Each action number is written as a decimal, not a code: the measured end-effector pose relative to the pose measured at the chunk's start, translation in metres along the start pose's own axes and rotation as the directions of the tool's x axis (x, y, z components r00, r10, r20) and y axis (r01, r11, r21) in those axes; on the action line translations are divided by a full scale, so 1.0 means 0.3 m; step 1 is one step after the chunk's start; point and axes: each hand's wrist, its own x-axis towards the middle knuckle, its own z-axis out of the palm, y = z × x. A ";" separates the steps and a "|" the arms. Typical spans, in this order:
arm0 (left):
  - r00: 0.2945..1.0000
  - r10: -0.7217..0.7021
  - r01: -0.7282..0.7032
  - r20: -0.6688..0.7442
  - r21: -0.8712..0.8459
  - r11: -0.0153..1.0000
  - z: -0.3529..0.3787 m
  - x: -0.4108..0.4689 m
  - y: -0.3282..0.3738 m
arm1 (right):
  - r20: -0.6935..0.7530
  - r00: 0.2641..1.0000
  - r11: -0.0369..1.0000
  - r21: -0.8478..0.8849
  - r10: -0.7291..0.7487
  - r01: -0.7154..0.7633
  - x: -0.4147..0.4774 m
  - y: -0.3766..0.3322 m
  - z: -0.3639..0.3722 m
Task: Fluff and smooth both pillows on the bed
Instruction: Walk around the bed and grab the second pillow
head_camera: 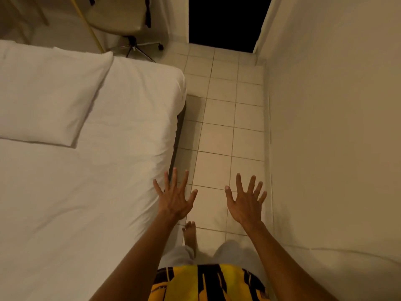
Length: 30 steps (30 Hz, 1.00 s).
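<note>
A white pillow point(45, 92) lies flat at the head of the bed point(91, 192), on the left of the head view. Only this one pillow shows; the left part of the bed is cut off by the frame edge. My left hand point(174, 197) hovers over the bed's right edge with fingers spread and holds nothing. My right hand point(246, 202) is held out over the tiled floor, fingers spread wide, also empty. Both hands are well short of the pillow.
A narrow tiled aisle point(223, 118) runs between the bed and a white wall point(334, 127) on the right. A swivel chair point(128, 20) stands beyond the bed's head. A dark doorway point(225, 20) opens at the far end. My bare foot point(190, 234) is on the tiles.
</note>
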 end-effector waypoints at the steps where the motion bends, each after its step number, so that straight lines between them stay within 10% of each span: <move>1: 1.000 -0.010 0.010 0.015 0.007 1.000 -0.024 0.031 -0.006 | 0.007 1.000 1.000 0.004 -0.012 0.012 0.035 -0.019 -0.020; 30: 0.986 -0.164 0.166 0.032 -0.095 0.981 -0.757 1.512 0.272 | 0.116 0.987 0.983 -0.130 -0.113 0.128 1.628 -0.293 -0.693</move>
